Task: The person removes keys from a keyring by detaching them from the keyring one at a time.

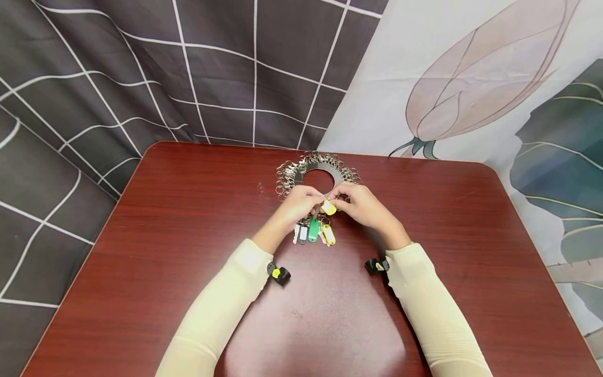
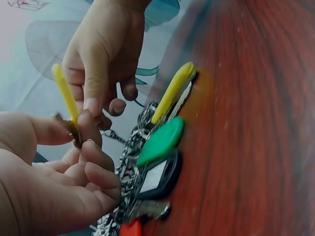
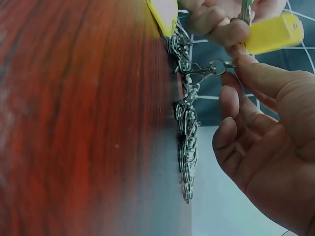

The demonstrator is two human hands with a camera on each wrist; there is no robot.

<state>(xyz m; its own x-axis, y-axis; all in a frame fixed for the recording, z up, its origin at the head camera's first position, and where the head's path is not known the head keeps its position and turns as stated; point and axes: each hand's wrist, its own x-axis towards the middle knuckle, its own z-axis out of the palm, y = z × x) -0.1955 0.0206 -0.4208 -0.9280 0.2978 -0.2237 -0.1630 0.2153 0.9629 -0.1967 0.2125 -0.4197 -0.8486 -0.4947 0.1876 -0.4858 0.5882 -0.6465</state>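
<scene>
Over the near edge of a large grey ring hung with metal clasps, both hands meet. My left hand pinches a key together with the end of a yellow key tag. Thumb and finger of my right hand pinch a small split ring, linked to a clasp on the grey ring. The fingertips of the two hands nearly touch. Just below them lie a black key tag, a green key tag and a second yellow key tag, with keys beside them.
Many metal clasps and split rings line the grey ring on the red-brown wooden table. Part of an orange-red tag shows in the left wrist view. A dark checked cloth and a printed white curtain hang behind the table.
</scene>
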